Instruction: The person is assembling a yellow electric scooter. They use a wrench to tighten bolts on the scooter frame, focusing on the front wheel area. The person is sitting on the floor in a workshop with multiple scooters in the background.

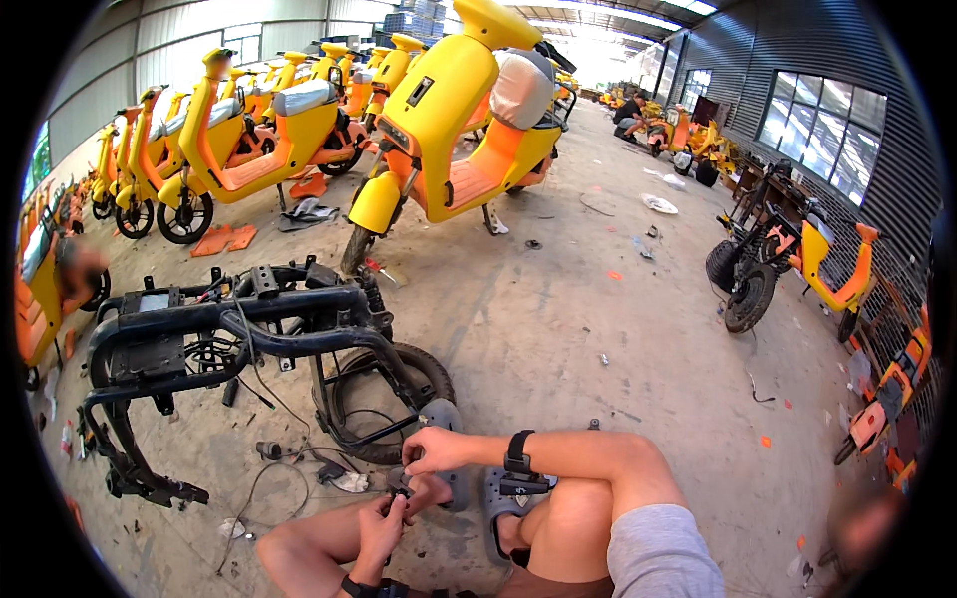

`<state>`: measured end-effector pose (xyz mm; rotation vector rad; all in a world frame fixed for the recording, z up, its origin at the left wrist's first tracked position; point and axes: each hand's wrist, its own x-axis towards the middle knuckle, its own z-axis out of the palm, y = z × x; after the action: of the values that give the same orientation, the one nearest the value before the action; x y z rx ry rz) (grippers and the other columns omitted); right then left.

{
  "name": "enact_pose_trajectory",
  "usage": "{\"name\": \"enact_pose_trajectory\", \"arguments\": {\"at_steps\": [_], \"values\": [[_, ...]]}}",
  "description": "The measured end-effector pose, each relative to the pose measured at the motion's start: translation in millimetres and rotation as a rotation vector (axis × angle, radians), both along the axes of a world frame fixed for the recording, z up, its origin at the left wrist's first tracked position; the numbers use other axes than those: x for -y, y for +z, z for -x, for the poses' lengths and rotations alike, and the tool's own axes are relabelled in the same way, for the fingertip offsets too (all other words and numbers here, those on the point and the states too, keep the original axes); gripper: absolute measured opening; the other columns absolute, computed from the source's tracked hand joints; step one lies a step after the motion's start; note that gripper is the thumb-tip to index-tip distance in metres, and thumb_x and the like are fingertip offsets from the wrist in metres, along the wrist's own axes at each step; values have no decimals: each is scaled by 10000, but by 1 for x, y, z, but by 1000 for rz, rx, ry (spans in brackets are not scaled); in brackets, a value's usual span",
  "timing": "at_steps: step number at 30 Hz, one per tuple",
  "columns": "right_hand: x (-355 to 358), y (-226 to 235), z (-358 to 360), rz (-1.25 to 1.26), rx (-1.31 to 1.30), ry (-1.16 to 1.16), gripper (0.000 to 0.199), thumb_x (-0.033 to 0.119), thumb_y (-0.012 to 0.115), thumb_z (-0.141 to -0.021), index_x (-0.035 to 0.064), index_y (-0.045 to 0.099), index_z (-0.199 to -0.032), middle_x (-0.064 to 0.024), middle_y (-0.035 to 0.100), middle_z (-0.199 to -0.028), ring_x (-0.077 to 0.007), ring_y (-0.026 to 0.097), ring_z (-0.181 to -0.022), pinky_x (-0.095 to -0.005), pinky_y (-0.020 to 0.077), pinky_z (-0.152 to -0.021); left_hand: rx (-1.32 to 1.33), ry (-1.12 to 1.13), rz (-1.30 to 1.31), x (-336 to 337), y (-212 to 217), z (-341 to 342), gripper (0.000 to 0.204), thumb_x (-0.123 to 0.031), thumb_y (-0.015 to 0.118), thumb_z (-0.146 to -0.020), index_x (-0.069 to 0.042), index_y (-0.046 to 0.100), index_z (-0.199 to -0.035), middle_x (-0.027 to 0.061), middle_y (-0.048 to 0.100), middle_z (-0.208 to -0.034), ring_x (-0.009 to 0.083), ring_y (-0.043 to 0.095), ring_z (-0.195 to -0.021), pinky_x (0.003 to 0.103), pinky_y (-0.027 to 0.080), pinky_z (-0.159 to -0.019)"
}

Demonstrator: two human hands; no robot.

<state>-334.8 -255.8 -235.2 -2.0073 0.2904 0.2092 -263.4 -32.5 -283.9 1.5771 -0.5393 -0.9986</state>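
My left hand is closed around a small black part, held low between my bent legs. Just above it, my right hand has its fingers curled and pinched together; what they hold, if anything, is too small to make out. A black scooter frame lies on the floor to my left, with loose wiring in its middle. Its wheel rests right in front of my right hand. A thin dark cable loops across the floor beside my left leg, near a dark connector.
A yellow and orange scooter stands ahead, with rows of similar scooters behind it at the left. A partly stripped scooter stands at the right by the wall. Far off, a person crouches. Small scraps lie about the concrete floor.
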Motion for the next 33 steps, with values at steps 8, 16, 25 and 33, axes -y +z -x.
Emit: {"name": "enact_pose_trajectory", "arguments": {"at_steps": [8, 16, 25, 33], "values": [[3, -4, 1, 24, 27, 18, 302, 249, 722, -792, -15, 676, -931, -125, 690, -827, -197, 648, -770, -337, 515, -718, 14, -32, -23, 1, 5, 1, 308, -236, 583, -959, 49, 656, -864, 50, 630, -633, 71, 522, -514, 230, 392, -468], [5, -10, -2, 157, 125, 95, 291, 271, 735, -794, 12, 685, -917, -127, 699, -847, -223, 660, -759, -354, 525, -713, 139, -34, -14, 1, -6, 4, 234, -219, 578, -946, -12, 686, -963, 24, 624, -632, 70, 520, -533, 259, 424, -494], [8, -1, 14, 252, -16, 217, 379, 350, 735, -833, 23, 684, -1019, -97, 702, -878, -167, 655, -796, -315, 528, -757, 213, -120, -50, 1, -24, 16, 393, -367, 592, -945, -10, 682, -808, 25, 634, -629, 93, 558, -552, 281, 437, -508], [6, 15, 28, 161, -299, 167, 445, 423, 702, -860, 30, 704, -1069, -56, 693, -792, -117, 623, -688, -285, 515, -670, 244, -191, -80, 0, -10, 21, 419, -408, 572, -939, -14, 714, -936, 67, 665, -643, 145, 647, -597, 318, 503, -581]]}}
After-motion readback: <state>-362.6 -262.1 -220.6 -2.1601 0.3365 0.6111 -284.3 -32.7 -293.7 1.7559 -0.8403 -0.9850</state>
